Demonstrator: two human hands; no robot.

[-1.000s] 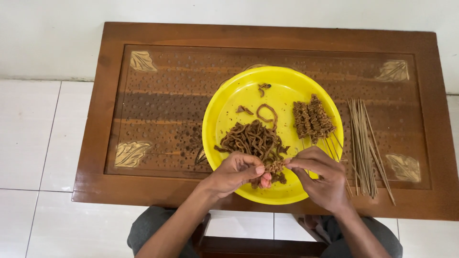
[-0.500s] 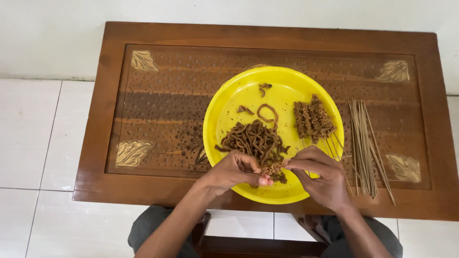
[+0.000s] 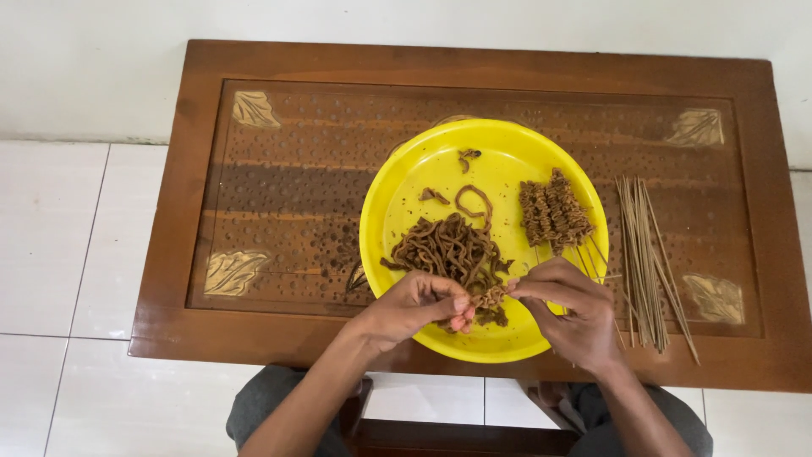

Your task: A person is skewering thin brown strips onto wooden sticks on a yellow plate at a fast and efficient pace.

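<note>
A brown strip (image 3: pixel 489 296) is being pinched between the left hand (image 3: pixel 414 309) and the right hand (image 3: pixel 568 306), at 6 o'clock in the yellow plate (image 3: pixel 406 203). Loose strips (image 3: pixel 448 247) are being kept at centre, filled skewers (image 3: pixel 554 211) at 3 o'clock, bare sticks (image 3: pixel 647 262) beyond on the worktop (image 3: pixel 279 178).
</note>
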